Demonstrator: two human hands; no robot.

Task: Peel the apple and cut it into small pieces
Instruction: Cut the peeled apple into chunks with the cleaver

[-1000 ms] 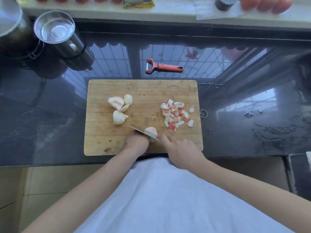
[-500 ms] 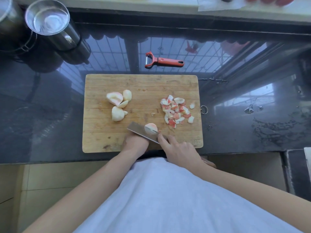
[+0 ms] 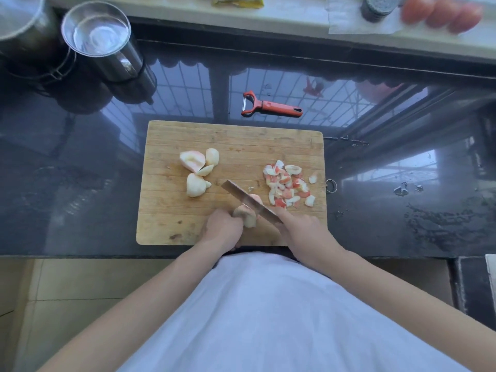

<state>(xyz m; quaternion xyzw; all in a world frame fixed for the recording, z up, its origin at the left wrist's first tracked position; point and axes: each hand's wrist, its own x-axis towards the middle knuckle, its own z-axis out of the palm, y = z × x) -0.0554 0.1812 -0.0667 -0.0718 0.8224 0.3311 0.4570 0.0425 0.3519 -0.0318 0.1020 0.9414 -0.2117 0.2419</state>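
A wooden cutting board (image 3: 171, 224) lies on the dark counter. My left hand (image 3: 222, 229) grips a peeled apple chunk (image 3: 248, 214) near the board's front edge. My right hand (image 3: 303, 229) holds a knife (image 3: 247, 201) whose blade lies diagonally across that chunk, with the index finger along the blade. Several larger peeled apple pieces (image 3: 197, 170) sit at the board's left middle. A pile of red and white peel scraps (image 3: 288, 185) lies at the right.
A red peeler (image 3: 271, 105) lies on the counter behind the board. Two steel pots (image 3: 99, 41) stand at the back left. Tomatoes (image 3: 440, 13) and a dark jar (image 3: 375, 6) rest on the sill. The counter's front edge runs just under the board.
The knife blade has swung up and further onto the apple chunk, now lying across its top. My left hand has shifted its grip on the chunk; the camera tilted slightly.
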